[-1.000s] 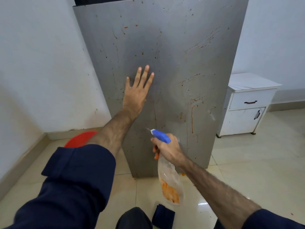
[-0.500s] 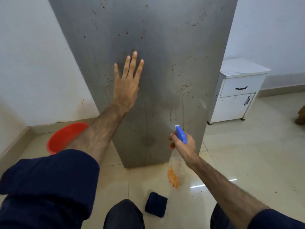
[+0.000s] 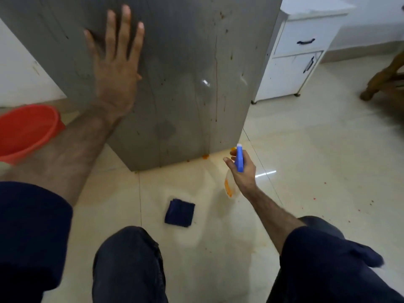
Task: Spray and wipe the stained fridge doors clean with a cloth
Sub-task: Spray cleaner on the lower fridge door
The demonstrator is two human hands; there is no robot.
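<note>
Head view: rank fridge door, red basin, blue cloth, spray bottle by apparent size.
1. fridge door
2. red basin, partly cut off by the frame edge
3. blue cloth
4. spray bottle, partly hidden by the right hand, so close to the cloth; unsure.

The glossy tiled floor [image 3: 295, 149] carries a folded blue cloth [image 3: 179, 212], red basin [image 3: 26, 130], fridge [image 3: 185, 73].

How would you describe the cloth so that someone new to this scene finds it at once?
Start at the tall grey fridge and look down to the pale tiled floor before it. There, left of the right hand holding the spray bottle, lies the cloth: a small, folded, dark blue square, touched by neither hand.
</note>
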